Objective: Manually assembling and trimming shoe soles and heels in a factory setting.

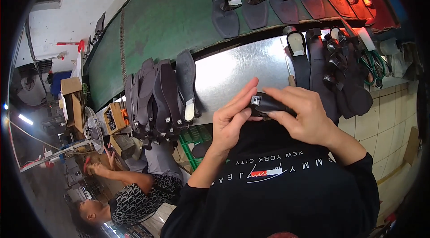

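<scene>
In front of my chest, both hands are on a black shoe upper (269,103) with a shiny silver ornament at one end. My left hand (229,124) has its long fingers stretched along the ornament end and its thumb against the near edge, so the piece sits between them. From the other side my right hand (301,115) grips it, fingers bent over the top and thumb along the near side. The underside of the piece is hidden. Just beyond lies a shiny metal work surface (242,65).
Dark soles (163,85) with silver ornaments lie grouped at left. More dark shoe parts (338,65) and a tool handle (291,80) are at right. A green belt (170,16) carries a row of soles, red-lit at far right. A co-worker (139,193) sits at left near a fan (93,128).
</scene>
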